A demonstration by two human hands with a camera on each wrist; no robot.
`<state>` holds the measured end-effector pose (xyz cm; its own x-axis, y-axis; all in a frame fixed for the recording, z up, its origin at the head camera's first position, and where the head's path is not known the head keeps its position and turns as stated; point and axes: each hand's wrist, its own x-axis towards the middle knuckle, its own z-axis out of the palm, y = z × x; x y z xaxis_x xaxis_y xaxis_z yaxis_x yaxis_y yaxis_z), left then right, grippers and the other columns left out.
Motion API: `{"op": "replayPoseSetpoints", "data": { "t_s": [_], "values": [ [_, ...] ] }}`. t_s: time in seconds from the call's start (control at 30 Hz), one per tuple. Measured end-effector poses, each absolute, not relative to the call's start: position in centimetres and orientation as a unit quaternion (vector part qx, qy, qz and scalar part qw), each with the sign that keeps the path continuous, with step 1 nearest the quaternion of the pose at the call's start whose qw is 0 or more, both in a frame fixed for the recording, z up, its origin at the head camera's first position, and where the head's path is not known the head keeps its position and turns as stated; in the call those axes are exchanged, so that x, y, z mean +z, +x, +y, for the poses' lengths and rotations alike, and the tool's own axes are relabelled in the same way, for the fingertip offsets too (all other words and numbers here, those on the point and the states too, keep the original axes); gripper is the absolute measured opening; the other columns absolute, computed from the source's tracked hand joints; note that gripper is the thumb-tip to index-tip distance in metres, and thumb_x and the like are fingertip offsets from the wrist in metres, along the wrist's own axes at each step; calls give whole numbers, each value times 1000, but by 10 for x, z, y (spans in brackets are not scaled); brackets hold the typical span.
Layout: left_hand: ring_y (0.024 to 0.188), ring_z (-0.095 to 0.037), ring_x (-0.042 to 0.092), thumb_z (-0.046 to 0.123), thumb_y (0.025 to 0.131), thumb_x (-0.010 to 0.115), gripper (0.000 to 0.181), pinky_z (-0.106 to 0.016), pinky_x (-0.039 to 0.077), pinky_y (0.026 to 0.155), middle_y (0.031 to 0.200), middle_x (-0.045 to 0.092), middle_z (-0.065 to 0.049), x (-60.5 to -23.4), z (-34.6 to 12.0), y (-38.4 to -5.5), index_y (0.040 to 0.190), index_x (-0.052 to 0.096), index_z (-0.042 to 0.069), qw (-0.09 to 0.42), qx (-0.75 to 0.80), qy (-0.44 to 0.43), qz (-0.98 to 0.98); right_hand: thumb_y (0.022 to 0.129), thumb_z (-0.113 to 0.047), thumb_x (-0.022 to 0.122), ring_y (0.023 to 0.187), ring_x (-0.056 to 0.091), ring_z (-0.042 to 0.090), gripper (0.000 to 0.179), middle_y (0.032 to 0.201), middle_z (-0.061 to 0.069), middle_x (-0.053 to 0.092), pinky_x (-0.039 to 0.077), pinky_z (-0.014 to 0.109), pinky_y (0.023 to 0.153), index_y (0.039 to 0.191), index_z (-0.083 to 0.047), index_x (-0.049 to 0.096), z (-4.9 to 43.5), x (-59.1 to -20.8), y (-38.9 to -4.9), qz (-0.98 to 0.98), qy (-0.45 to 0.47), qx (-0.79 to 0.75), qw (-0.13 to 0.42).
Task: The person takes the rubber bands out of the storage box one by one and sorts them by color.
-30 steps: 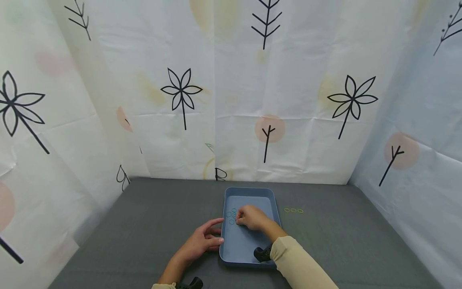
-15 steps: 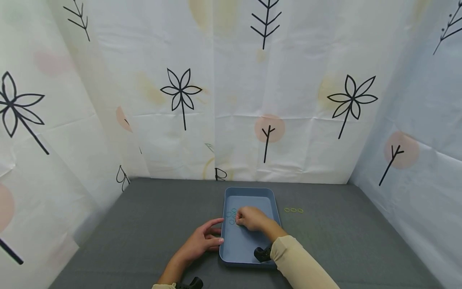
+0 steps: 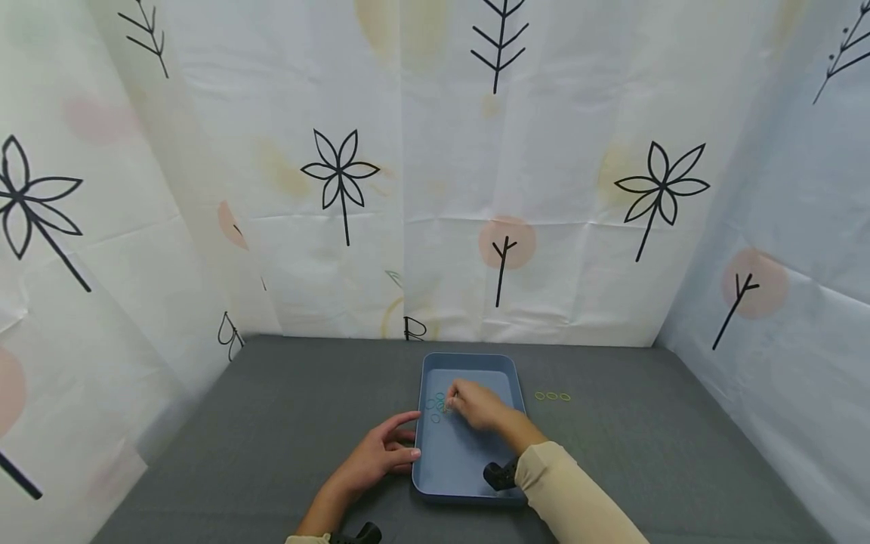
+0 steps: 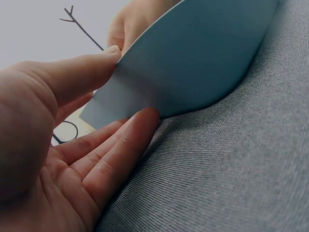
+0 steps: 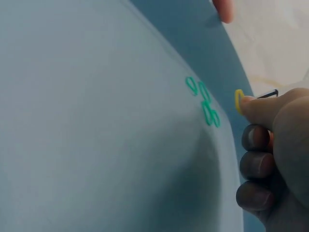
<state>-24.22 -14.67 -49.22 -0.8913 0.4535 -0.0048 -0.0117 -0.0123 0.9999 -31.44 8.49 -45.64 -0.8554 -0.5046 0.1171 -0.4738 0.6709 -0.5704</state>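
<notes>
"Blue tray point(image 3: 469, 468), one, lower centre of the head view, on grey cloth point(image 3: 306, 393). State the pose of each hand."

"Left hand point(image 3: 372, 453) rises from the bottom edge of the frame and meets the tray's left side. Thumb and fingers are set wide; in the left wrist view the thumb tip rests at the rim and the fingertips against the outer wall below it."

"And the right hand point(image 3: 477, 404)?"

"Entered from lower right, forearm in a cream sleeve point(image 3: 578, 491), wrist across the tray's right rim, knuckles up over the tray's interior. Thumb tip pinches a held yellow ring point(image 5: 236, 101); the opposing finger is hidden. Three further fingertips are curled inward."

"Location of that ring?"

"Right of centre in the right wrist view, near the green rings point(image 5: 203, 92) but apart from them. Whether it touches the tray, I cannot tell."

"Counts?"

"Green rings: four in the right wrist view, grouped on the tray floor, some overlapping. Loose yellow rings point(image 3: 553, 396): three, in a row on the cloth, right of the tray. Yellow ring in hand: one. Black wrist devices point(image 3: 501, 475): two, one per wrist."
</notes>
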Motion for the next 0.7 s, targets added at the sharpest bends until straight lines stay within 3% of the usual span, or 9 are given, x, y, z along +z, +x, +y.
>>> {"op": "replayPoseSetpoints", "data": {
  "t_s": [0.33,0.7],
  "values": [
    [94,-26,64,9,90,70,66,-43,55,81,126,52,-25,-493,-148,-243,147,38,3,162,683,157,695,103,-6,45,72,44,17,7,83,3,50,39,35,65,98,-6,49,103,-447,-320,912,-246,-325,36],
    [91,-24,63,10,89,71,66,-43,55,81,124,52,-25,-496,-149,-244,147,39,3,159,683,158,695,103,-9,46,71,46,18,7,88,9,55,40,35,66,101,-5,52,133,-424,-325,927,-228,-297,33]
  ]
}}
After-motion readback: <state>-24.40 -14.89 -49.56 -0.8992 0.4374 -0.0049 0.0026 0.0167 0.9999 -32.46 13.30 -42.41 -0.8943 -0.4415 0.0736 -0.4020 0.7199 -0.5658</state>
